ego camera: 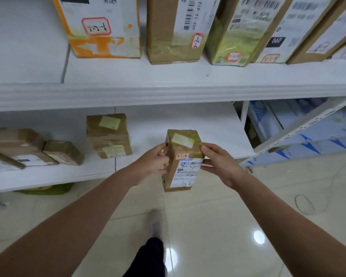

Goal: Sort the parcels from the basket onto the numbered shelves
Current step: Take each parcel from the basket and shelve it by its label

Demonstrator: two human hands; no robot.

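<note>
A tall brown taped parcel [183, 160] with an orange-edged number sticker and a white shipping label is held upright in front of the lower shelf [218, 134]. My left hand [154, 162] grips its left side and my right hand [220, 163] grips its right side. Its lower end hangs over the floor, just in front of the shelf's edge. The basket is out of view.
On the lower shelf stand a taped brown box [108, 135] and, at the left, a small parcel [63, 151] beside flat parcels [16, 146]. The upper shelf [168, 90] carries a row of upright labelled boxes. A second rack [300, 124] stands at right. My foot [155, 222] is on the tiled floor.
</note>
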